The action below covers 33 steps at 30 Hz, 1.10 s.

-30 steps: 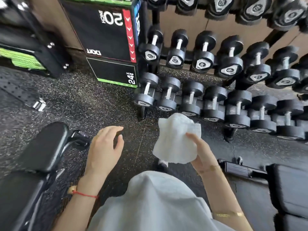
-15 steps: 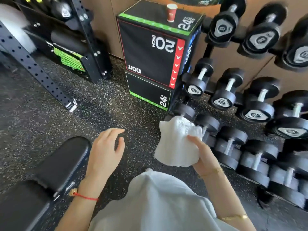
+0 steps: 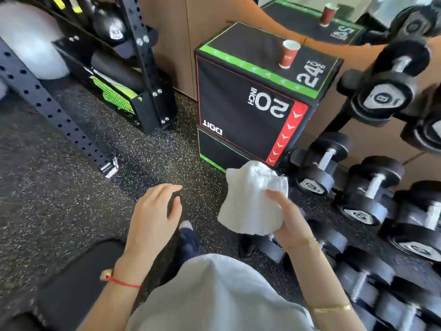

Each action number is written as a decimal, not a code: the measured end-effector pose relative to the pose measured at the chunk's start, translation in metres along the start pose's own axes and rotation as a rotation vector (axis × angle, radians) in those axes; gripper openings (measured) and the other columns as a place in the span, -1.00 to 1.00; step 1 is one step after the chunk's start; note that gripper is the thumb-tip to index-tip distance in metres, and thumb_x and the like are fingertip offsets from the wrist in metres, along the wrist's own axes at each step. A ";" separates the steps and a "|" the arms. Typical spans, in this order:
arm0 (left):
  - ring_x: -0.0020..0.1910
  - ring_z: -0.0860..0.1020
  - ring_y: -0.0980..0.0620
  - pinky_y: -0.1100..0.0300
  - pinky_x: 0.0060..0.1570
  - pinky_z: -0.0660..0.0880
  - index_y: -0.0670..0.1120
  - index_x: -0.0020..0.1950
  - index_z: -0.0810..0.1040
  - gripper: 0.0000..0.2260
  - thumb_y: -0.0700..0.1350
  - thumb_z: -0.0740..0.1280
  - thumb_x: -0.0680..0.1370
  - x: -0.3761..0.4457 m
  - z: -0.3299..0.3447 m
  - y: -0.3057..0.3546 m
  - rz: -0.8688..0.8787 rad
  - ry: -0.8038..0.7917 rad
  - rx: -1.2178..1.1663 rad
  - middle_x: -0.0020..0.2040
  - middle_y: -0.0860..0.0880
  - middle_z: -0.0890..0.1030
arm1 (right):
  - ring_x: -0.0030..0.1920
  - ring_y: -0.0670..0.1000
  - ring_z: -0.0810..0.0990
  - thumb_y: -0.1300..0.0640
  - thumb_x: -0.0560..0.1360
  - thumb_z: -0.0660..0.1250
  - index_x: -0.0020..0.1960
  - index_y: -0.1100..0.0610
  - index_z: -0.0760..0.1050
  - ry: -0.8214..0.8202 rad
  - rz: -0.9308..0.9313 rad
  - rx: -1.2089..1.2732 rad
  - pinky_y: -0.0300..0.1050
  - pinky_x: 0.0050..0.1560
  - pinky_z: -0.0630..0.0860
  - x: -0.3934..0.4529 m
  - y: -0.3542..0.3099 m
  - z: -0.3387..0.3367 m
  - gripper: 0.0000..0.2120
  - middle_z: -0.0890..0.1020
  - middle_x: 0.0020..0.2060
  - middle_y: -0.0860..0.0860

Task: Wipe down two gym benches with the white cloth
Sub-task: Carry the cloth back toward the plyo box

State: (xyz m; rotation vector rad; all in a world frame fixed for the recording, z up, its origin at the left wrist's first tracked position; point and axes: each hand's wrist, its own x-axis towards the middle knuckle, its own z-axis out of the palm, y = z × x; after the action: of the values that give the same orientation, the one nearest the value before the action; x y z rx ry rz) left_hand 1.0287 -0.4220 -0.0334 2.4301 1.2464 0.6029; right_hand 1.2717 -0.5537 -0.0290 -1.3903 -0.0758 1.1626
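My right hand [image 3: 290, 222] holds the bunched white cloth [image 3: 251, 199] in the air in front of me, above the floor. To its left my left hand [image 3: 154, 217] hovers with fingers loosely curled and apart, holding nothing. The black padded end of a gym bench [image 3: 76, 280] lies at the lower left, below and left of my left hand; its near end runs out of view. No second bench is in view.
A black plyo box [image 3: 248, 108] with a red paper cup [image 3: 288, 53] on top stands straight ahead. A rack of black dumbbells [image 3: 367, 187] fills the right side. A black perforated rack leg [image 3: 47, 106] slants across the speckled rubber floor [image 3: 71, 199] at left.
The view has swung left and up: the dumbbell rack slid to the right, the bench at right left the view, and the plyo box came to the middle. Both hands keep their pose.
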 end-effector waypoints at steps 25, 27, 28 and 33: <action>0.21 0.52 0.02 0.13 0.24 0.44 -0.09 0.23 0.58 -0.77 -0.16 0.30 0.58 0.482 0.029 -0.139 0.272 -0.133 -0.017 0.17 0.00 0.61 | 0.01 0.13 0.62 0.08 0.52 0.33 0.26 0.17 0.54 0.207 -0.092 0.181 0.04 -0.07 0.51 0.347 -0.177 0.222 -0.65 0.66 0.01 0.12; 0.21 0.52 0.03 0.14 0.24 0.43 -0.08 0.23 0.58 -0.77 -0.16 0.29 0.59 0.515 0.041 -0.135 0.284 -0.131 -0.026 0.17 0.01 0.61 | -0.01 0.12 0.61 0.09 0.52 0.32 0.24 0.18 0.55 0.213 -0.105 0.206 0.04 -0.05 0.50 0.378 -0.199 0.226 -0.67 0.66 0.01 0.12; 0.20 0.52 0.04 0.14 0.24 0.43 -0.08 0.23 0.58 -0.77 -0.16 0.29 0.59 0.532 0.046 -0.133 0.287 -0.131 -0.034 0.17 0.01 0.61 | -0.03 0.11 0.62 0.10 0.52 0.32 0.21 0.16 0.56 0.214 -0.111 0.224 0.02 -0.05 0.50 0.394 -0.209 0.228 -0.71 0.67 -0.01 0.10; 0.17 0.55 -0.02 0.09 0.23 0.46 -0.11 0.21 0.59 -0.77 -0.19 0.31 0.57 0.614 0.073 -0.116 0.284 -0.146 -0.066 0.16 -0.02 0.61 | -0.02 0.09 0.61 0.15 0.55 0.28 0.14 0.15 0.56 0.213 -0.145 0.272 0.01 0.01 0.49 0.473 -0.272 0.237 -0.80 0.66 -0.01 0.10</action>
State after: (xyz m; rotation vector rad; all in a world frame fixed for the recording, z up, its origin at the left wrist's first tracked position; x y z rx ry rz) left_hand 1.3095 0.1411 -0.0207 2.5630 0.8188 0.5202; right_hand 1.5073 -0.0077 -0.0230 -1.2364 0.1275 0.8641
